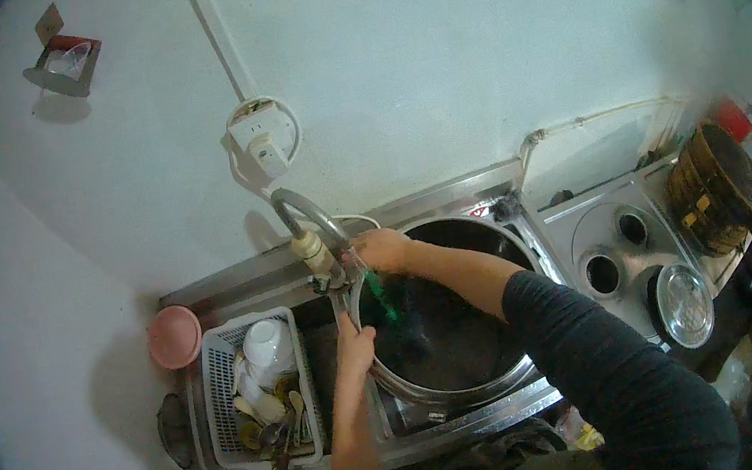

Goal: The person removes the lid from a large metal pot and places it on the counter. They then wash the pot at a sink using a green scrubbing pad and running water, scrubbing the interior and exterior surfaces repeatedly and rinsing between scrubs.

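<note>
A large round metal pot [455, 398] stands in the right basin of a stainless steel sink [477, 423], its inside dark. At the pot's left rim is my left hand [355, 347], its thumb over the edge and its fingers mostly hidden. My right hand [382, 252] reaches across the pot to the outlet end of the curved metal faucet [314, 208]. Whether its fingers hold the faucet or something else is not clear. Just below them a blurred bright green thing [382, 297] hangs into the pot.
A white plastic basket [217, 383] with bowls and spoons stands left of the pot. Beside it is a pink round container [175, 336]. To the right are a two-burner stove [613, 236], a shiny metal lid [685, 305] and a tall brown-stained pot [706, 200]. A wall socket [258, 132] holds a plug.
</note>
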Motion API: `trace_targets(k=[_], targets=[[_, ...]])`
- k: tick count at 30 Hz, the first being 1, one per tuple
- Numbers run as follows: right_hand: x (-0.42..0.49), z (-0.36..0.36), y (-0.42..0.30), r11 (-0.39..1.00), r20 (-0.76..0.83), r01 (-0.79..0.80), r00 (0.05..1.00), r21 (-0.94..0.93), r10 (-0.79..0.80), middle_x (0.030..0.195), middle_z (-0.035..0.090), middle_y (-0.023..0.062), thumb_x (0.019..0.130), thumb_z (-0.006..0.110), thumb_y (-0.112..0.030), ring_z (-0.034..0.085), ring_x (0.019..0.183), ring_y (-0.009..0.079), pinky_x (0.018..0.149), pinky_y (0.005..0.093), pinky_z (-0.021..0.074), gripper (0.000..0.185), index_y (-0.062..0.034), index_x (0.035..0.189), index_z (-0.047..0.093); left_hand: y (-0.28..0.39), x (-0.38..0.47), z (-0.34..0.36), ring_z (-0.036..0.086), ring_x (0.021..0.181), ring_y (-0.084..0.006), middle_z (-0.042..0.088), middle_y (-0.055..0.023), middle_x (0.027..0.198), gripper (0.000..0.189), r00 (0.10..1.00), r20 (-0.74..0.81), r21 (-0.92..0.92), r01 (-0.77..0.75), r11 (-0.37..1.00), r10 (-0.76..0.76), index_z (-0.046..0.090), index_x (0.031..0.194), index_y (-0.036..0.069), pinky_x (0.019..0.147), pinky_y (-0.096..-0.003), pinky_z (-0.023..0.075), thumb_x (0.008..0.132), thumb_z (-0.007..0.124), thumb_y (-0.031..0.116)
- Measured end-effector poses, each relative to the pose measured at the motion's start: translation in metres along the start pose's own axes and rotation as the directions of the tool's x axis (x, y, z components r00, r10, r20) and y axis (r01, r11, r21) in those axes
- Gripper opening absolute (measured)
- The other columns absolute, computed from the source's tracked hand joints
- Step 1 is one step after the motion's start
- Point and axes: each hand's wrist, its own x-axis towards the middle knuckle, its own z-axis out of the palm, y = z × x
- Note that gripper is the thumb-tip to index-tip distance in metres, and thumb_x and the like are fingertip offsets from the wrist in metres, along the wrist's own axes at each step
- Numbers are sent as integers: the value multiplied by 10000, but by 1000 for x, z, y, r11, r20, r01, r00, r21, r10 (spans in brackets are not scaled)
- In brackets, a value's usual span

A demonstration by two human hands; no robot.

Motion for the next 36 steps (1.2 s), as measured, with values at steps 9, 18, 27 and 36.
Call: trace_targets(k=[9,18,27,36], targets=[[-13,-38,34,931,546,-359,793,65,268,1131,663,86,769,695,-155,639,1040,314,815,442,543,493,-216,1251,607,3,-115,47,457,1252,-361,436,-269,1346,789,974,-223,-383,-41,923,-49,275,1422,-52,1050,-422,365,802,719,150],[2,-13,-9,965,335,-261,907,-33,256,971,696,126,807,637,-147,689,906,314,712,434,568,170,-63,943,695,54,55,-14,603,1055,-391,633,-232,1130,513,978,189,401,-158,902,88,553,1236,-7,891,-447,469,847,661,310],[-30,-30,33,893,414,-450,809,-21,418,936,714,96,785,659,-98,693,915,321,723,450,572,134,-102,904,720,22,-56,1,647,782,-417,656,-264,851,473,972,-164,507,-63,860,168,532,1079,-101,738,-504,489,844,605,303],[8,-15,-8,936,367,-337,887,98,281,934,687,143,786,629,-140,680,866,340,725,454,557,165,-83,930,684,38,-29,-21,627,1033,-392,646,-233,1122,739,980,-53,233,-176,956,193,443,1335,-28,867,-442,483,856,667,488]])
